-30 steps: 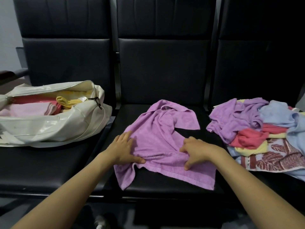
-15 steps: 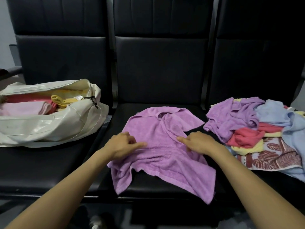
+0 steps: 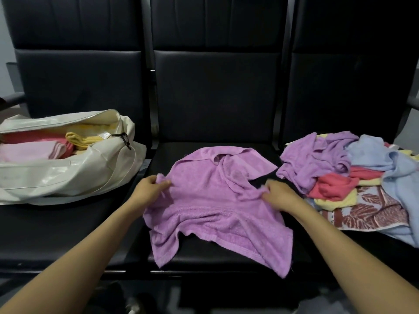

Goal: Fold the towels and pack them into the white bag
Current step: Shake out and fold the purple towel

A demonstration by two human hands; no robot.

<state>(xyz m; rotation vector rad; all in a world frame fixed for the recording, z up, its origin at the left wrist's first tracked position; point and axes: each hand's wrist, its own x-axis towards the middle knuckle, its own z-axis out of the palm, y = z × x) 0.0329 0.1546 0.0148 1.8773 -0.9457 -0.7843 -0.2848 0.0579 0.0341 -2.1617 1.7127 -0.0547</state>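
Observation:
A crumpled purple towel [image 3: 210,200] lies spread on the middle black seat [image 3: 217,252]. My left hand [image 3: 148,189] pinches the towel's left edge between thumb and fingers. My right hand [image 3: 277,194] grips a fold at the towel's right edge. The white bag [image 3: 68,175] lies open on the left seat, with folded pink, red and yellow towels inside. A heap of unfolded towels [image 3: 353,173], purple, blue, red, yellow and one with a leaf pattern, covers the right seat.
Three black padded seats stand in a row with tall backrests [image 3: 215,91]. A dark armrest [image 3: 11,100] shows at the far left. The front edge of the seats runs just below the towel, with the floor beneath.
Both hands moved apart from the towel's middle to its left and right edges and took hold of the cloth. The towel now lies wider and flatter on the seat.

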